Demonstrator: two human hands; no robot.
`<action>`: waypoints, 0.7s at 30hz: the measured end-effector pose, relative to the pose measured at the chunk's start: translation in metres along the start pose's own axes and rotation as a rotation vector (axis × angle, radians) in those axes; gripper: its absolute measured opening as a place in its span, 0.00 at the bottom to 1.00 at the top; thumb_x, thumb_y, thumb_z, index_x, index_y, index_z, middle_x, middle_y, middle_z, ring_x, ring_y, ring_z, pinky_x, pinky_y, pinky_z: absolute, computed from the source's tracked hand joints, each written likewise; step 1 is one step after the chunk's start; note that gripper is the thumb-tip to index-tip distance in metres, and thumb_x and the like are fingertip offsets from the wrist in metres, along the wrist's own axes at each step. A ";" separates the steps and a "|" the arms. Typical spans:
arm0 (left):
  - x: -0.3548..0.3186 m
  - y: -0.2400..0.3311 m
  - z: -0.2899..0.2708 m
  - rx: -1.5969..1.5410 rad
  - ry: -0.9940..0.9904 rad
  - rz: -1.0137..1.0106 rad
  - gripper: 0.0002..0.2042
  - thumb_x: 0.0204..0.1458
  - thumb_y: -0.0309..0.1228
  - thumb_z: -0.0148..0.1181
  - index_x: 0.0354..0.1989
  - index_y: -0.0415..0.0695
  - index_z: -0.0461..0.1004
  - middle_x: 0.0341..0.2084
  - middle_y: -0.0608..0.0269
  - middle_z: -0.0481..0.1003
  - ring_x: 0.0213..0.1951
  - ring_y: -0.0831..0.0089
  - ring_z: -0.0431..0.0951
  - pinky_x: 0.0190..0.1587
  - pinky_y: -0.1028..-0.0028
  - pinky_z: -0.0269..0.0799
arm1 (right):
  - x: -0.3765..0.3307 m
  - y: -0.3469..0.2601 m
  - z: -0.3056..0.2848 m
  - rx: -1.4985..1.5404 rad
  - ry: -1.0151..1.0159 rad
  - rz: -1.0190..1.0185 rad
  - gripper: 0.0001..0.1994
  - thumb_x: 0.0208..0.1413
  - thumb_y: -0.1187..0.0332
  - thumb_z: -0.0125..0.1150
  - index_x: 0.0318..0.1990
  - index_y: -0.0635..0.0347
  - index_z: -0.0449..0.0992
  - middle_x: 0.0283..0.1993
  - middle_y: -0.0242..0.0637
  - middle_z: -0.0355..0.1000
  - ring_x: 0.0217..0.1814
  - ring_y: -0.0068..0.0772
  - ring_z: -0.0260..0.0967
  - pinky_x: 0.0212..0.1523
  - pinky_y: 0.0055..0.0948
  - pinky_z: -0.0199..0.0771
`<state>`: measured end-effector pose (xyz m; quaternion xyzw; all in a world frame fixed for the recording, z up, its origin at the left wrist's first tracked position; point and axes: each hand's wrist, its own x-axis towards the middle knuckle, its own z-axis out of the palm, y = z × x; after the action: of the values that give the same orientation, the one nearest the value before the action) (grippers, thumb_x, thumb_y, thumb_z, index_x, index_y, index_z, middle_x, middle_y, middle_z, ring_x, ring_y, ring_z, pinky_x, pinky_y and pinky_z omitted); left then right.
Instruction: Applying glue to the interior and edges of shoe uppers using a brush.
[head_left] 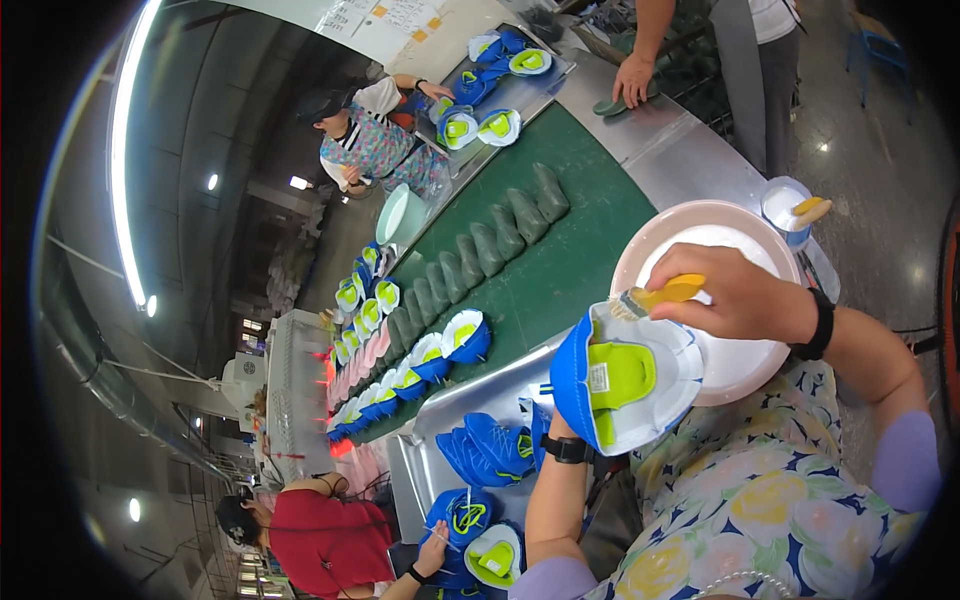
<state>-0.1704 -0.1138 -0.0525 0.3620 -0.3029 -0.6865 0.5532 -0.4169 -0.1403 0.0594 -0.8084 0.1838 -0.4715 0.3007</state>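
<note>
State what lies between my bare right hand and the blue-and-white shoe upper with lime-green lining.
In the head view, a brush with yellow handle and pale bristles: the right hand grips the handle; the bristles are at the rim of the shoe upper.

A long workshop under bright tubes

To my left a long lit tube (122, 150) glares against the dark ceiling (200, 110), with smaller lights scattered deeper in the hall. A thick silvery duct (135, 400) runs along that side, and small bright windows (252, 326) show far off. Ahead of me, a green conveyor belt (590, 175) stretches away between metal worktops (690, 140) toward a pale machine housing (293, 375) glowing red at its opening. Papers (405, 20) hang on a white panel (465, 45) above the line. On my right, the grey floor (880, 200) reflects the lights beside a blue stool (880, 50).
</note>
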 end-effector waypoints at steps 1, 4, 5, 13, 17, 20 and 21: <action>-0.009 0.003 -0.004 0.004 -0.001 -0.007 0.31 0.62 0.50 0.54 0.64 0.38 0.61 0.58 0.46 0.70 0.50 0.55 0.78 0.52 0.58 0.77 | 0.001 -0.001 0.003 -0.005 -0.003 -0.009 0.11 0.55 0.69 0.67 0.41 0.62 0.72 0.38 0.43 0.75 0.40 0.44 0.76 0.38 0.32 0.76; -0.035 0.021 -0.020 0.014 0.016 -0.036 0.33 0.61 0.50 0.55 0.65 0.37 0.60 0.58 0.45 0.69 0.49 0.55 0.78 0.52 0.59 0.77 | 0.004 -0.002 0.011 -0.051 0.047 0.110 0.12 0.56 0.68 0.67 0.39 0.63 0.70 0.33 0.46 0.74 0.33 0.46 0.76 0.33 0.32 0.74; -0.043 0.025 -0.025 0.012 0.027 -0.041 0.33 0.61 0.51 0.55 0.65 0.37 0.59 0.59 0.45 0.69 0.49 0.55 0.78 0.52 0.59 0.77 | 0.004 0.000 0.011 -0.048 0.033 0.101 0.12 0.56 0.68 0.67 0.39 0.63 0.70 0.33 0.46 0.74 0.33 0.46 0.76 0.33 0.32 0.74; -0.046 0.030 -0.073 -0.189 -0.059 -0.069 0.31 0.62 0.49 0.55 0.64 0.38 0.62 0.56 0.48 0.71 0.47 0.59 0.79 0.50 0.62 0.78 | -0.027 0.013 -0.001 0.042 -0.075 0.524 0.11 0.55 0.68 0.67 0.35 0.65 0.71 0.25 0.40 0.74 0.24 0.28 0.72 0.26 0.27 0.70; -0.048 0.028 -0.113 -0.412 -0.092 -0.064 0.27 0.63 0.48 0.53 0.63 0.40 0.65 0.53 0.53 0.74 0.45 0.63 0.80 0.47 0.63 0.80 | -0.037 0.003 -0.011 0.371 0.105 0.714 0.08 0.57 0.69 0.65 0.37 0.63 0.72 0.31 0.33 0.73 0.28 0.18 0.70 0.28 0.21 0.71; -0.061 0.024 -0.139 -0.557 -0.103 -0.016 0.25 0.64 0.46 0.52 0.62 0.41 0.68 0.51 0.56 0.77 0.44 0.66 0.81 0.46 0.65 0.81 | -0.049 0.002 -0.027 0.407 0.194 0.682 0.08 0.58 0.70 0.63 0.39 0.62 0.71 0.35 0.34 0.72 0.30 0.19 0.70 0.31 0.19 0.71; -0.063 0.017 -0.147 -0.598 -0.114 0.007 0.24 0.64 0.46 0.52 0.61 0.41 0.68 0.50 0.57 0.77 0.43 0.67 0.82 0.45 0.65 0.81 | -0.052 0.006 -0.029 0.423 0.170 0.682 0.08 0.58 0.70 0.63 0.39 0.62 0.71 0.35 0.34 0.72 0.30 0.19 0.70 0.31 0.19 0.71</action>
<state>-0.0312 -0.0579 -0.1095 0.1431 -0.1193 -0.7623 0.6198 -0.4681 -0.1235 0.0328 -0.5797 0.3643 -0.4374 0.5831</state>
